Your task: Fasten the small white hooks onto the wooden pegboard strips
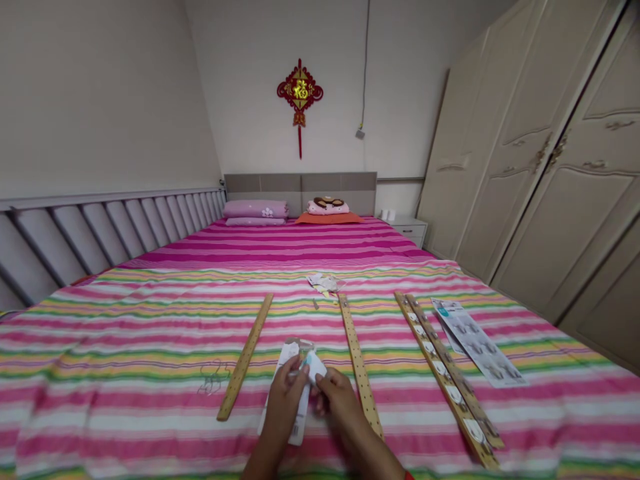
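Note:
My left hand (285,387) and my right hand (341,395) are close together above the bed, fingers pinched. Between them is a small white card piece (316,365) with a bit of light blue, gripped from both sides. A longer white packaging card (299,430) lies under my left hand, partly hidden by it. Something clear or greyish shows at the card's top end, too small to make out. To the right of my right hand runs a wooden strip with holes (359,360). A plainer wooden strip (245,360) lies to the left.
At right lie two wooden strips (440,367) bearing white and metal pieces, beside a hook packaging sheet (483,347). Torn scraps (324,285) sit farther back. Thin dark strands (213,379) lie at left on the striped sheet (125,373). Pillows (256,209) rest by the headboard.

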`<action>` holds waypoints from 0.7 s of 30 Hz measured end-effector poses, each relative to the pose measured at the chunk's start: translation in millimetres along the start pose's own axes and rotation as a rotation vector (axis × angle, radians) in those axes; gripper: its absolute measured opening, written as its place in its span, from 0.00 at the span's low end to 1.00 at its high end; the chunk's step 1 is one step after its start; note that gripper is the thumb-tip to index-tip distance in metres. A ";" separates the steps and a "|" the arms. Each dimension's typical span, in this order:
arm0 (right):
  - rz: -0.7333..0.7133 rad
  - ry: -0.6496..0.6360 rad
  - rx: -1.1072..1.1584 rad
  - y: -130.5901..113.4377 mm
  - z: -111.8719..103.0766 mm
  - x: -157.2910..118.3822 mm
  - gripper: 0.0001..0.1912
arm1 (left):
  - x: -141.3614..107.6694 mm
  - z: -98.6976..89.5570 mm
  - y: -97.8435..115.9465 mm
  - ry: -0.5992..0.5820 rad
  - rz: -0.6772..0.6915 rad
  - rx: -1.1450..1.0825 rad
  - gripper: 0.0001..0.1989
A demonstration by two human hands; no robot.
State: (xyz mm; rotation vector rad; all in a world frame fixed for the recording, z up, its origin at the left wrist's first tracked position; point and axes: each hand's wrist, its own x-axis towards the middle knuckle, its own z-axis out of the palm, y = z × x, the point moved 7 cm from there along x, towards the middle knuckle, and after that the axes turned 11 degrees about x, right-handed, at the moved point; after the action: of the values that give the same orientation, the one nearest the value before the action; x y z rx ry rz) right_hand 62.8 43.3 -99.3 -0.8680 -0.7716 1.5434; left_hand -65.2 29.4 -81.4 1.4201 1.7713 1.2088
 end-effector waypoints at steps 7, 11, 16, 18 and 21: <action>-0.045 0.061 -0.031 18.4 -17.4 -16.0 0.12 | 36.2 -8.8 8.1 -0.195 -0.038 -0.059 0.14; -0.035 0.103 -0.042 32.6 -26.2 -19.7 0.09 | 93.1 -5.5 32.5 -0.178 -0.015 0.010 0.14; -0.030 0.121 -0.022 43.3 -27.8 -11.8 0.08 | 147.3 -0.3 64.0 -0.038 0.011 0.098 0.20; -0.031 0.124 -0.009 45.2 -27.6 -8.3 0.09 | 142.0 -0.4 54.1 0.010 -0.005 0.178 0.24; -0.031 0.120 0.013 47.1 -23.4 -5.9 0.13 | 110.6 -0.3 19.4 0.053 -0.051 0.284 0.32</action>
State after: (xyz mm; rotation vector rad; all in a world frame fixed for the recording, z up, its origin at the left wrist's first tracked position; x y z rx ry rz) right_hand 59.6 31.3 -150.8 -0.9266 -0.6839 1.4539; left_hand -87.9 135.4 -52.1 1.4981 2.0678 1.0070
